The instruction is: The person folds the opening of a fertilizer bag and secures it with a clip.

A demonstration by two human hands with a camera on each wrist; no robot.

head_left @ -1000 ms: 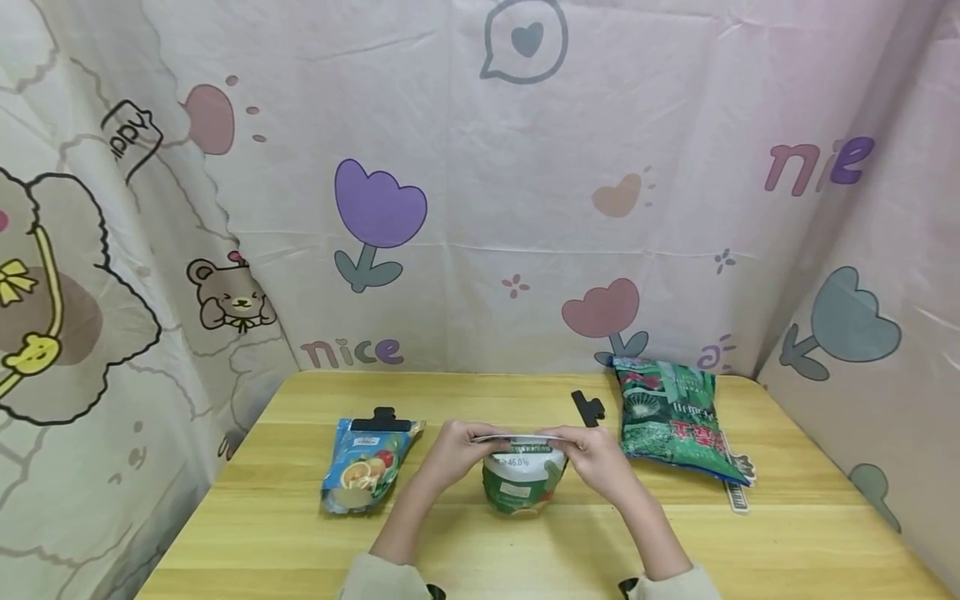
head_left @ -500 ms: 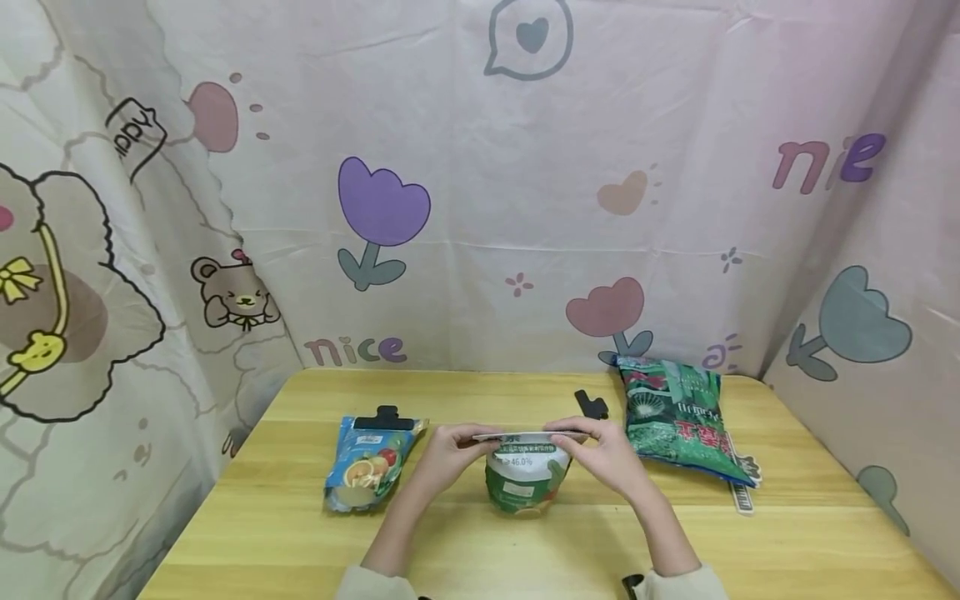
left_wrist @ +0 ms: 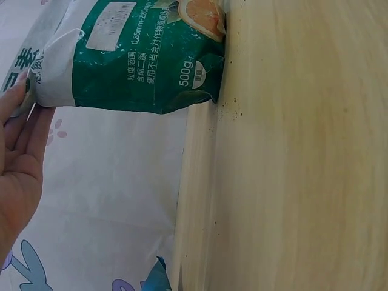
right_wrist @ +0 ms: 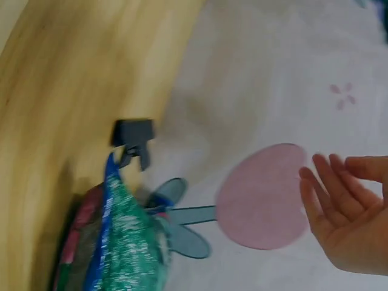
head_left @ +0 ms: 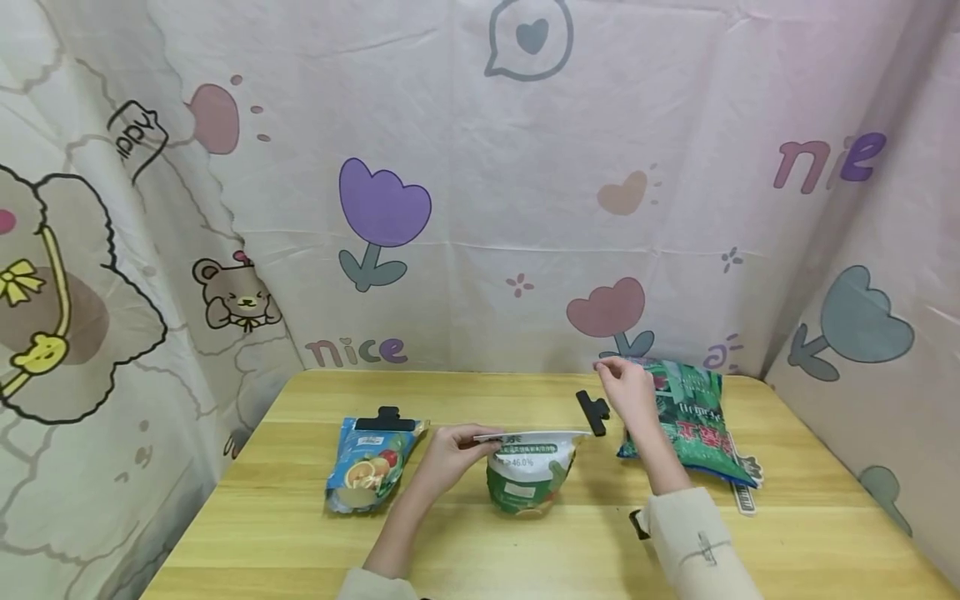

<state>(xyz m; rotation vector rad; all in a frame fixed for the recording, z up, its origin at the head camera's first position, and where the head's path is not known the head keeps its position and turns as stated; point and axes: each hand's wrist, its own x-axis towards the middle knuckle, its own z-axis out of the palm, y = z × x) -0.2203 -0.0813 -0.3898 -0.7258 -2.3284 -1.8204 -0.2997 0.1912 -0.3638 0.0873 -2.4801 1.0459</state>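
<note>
I see a blue fruit-print pouch (head_left: 365, 473) left of the left hand (head_left: 452, 454), whose thumb and fingers pinch the top corner of a green-and-white pouch (head_left: 527, 477), below and right of them. The right hand (head_left: 632, 393) is raised, fingers loosely bent; my head view shows a black bag clip (head_left: 593, 413) below their tips.

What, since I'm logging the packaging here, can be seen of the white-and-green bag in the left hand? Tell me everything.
The bag looks like glossy plastic film, white above and green below, with a pale label, a printed citrus slice and Chinese text including "46.0%" and "500g". It stands upright on the wooden table, bulging below and flattened along its wide top edge. The left hand pinches that edge at its left end. No clip is on it; whether the top is sealed, I can't tell.
</note>
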